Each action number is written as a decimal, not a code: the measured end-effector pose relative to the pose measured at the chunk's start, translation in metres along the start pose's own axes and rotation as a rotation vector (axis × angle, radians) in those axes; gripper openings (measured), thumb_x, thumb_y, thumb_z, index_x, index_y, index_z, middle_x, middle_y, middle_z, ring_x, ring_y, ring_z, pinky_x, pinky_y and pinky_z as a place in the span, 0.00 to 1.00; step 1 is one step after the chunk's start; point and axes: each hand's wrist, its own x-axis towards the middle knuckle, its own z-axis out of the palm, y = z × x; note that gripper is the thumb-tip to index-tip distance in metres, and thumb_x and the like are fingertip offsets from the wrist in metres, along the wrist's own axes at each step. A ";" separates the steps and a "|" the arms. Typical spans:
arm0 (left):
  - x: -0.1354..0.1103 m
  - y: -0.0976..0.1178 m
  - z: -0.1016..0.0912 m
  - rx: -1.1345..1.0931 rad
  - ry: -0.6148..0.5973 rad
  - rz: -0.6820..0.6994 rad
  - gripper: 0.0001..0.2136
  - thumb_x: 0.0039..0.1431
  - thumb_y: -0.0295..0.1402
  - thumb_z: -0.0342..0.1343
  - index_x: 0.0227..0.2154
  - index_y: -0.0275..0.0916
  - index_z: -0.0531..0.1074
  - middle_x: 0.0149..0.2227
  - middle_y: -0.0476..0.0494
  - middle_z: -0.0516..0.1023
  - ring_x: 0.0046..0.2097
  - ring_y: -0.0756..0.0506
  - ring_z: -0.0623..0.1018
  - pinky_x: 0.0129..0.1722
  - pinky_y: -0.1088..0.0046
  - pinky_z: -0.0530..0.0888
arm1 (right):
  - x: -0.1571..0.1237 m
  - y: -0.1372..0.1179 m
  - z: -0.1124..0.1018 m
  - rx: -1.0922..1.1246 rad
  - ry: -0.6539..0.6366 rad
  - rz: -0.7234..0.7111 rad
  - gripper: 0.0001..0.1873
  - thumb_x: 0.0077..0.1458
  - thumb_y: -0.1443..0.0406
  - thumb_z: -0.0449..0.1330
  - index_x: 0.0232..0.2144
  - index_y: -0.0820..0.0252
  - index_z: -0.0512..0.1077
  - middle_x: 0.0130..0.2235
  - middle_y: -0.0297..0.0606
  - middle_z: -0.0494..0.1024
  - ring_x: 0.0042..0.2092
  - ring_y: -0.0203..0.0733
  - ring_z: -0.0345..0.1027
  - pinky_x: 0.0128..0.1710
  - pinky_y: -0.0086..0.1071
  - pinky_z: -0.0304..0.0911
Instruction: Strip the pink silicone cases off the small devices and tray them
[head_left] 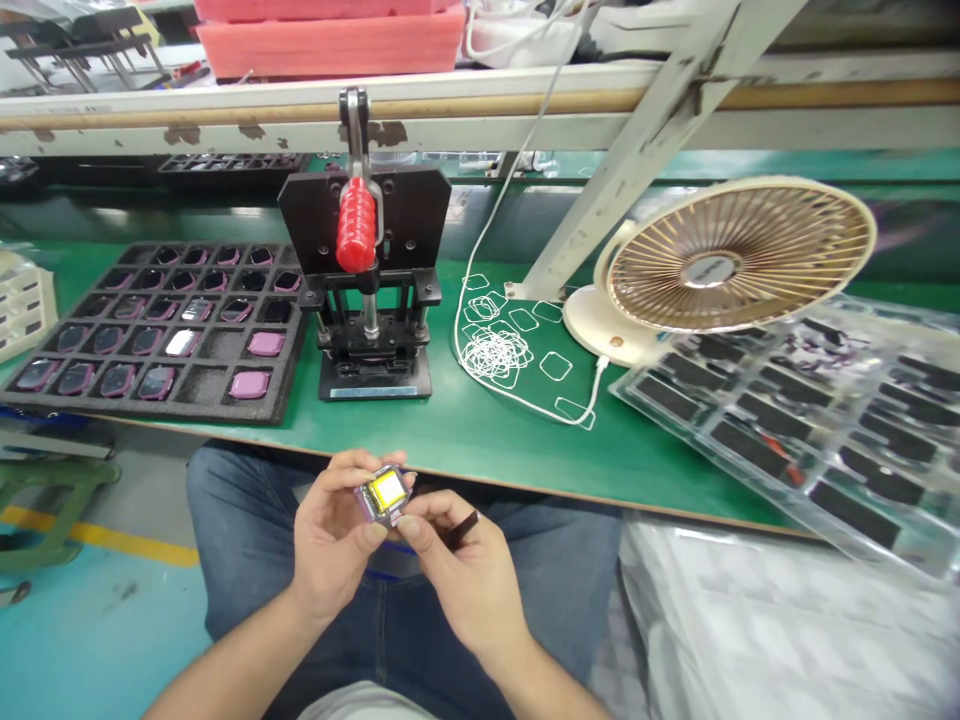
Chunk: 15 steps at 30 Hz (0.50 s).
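Above my lap, just in front of the bench edge, my left hand grips a purple smartwatch case by its sides. The case's open face is turned up and shows a yellow part with a white middle. My right hand is closed, its thumb and finger at the lower edge of the case. A thin dark tool sticks out between the fingers of that hand; its other end is hidden, so its kind cannot be made out.
A toggle press with a red handle stands on the green bench. To its left lies a foam tray of purple watch cases. White gasket rings, a fan and clear plastic trays are at the right.
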 end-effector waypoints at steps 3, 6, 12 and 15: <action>-0.004 -0.004 0.000 0.002 0.004 -0.011 0.14 0.57 0.37 0.74 0.45 0.51 0.84 0.50 0.42 0.75 0.61 0.27 0.79 0.58 0.40 0.79 | 0.000 0.011 0.000 -0.170 0.163 -0.194 0.16 0.58 0.49 0.71 0.33 0.54 0.80 0.25 0.33 0.75 0.25 0.36 0.60 0.26 0.31 0.58; -0.006 -0.008 -0.001 0.009 0.012 -0.014 0.13 0.58 0.37 0.73 0.46 0.52 0.83 0.50 0.43 0.76 0.60 0.29 0.80 0.58 0.43 0.79 | 0.004 0.018 -0.001 -0.271 0.187 -0.389 0.12 0.60 0.53 0.71 0.33 0.52 0.78 0.27 0.34 0.77 0.24 0.37 0.62 0.27 0.33 0.60; -0.018 -0.003 0.010 -0.002 0.075 -0.149 0.14 0.55 0.38 0.75 0.45 0.50 0.84 0.50 0.43 0.80 0.57 0.30 0.83 0.57 0.48 0.81 | -0.010 0.017 0.003 -0.350 0.190 -0.503 0.09 0.65 0.57 0.67 0.34 0.50 0.75 0.28 0.35 0.79 0.28 0.42 0.73 0.31 0.35 0.66; -0.028 0.006 0.011 0.059 0.165 -0.432 0.21 0.52 0.39 0.78 0.49 0.50 0.83 0.54 0.42 0.84 0.58 0.28 0.83 0.57 0.51 0.82 | -0.037 0.020 -0.008 -0.446 0.182 -0.482 0.11 0.63 0.53 0.67 0.35 0.51 0.75 0.27 0.34 0.78 0.26 0.39 0.70 0.30 0.33 0.64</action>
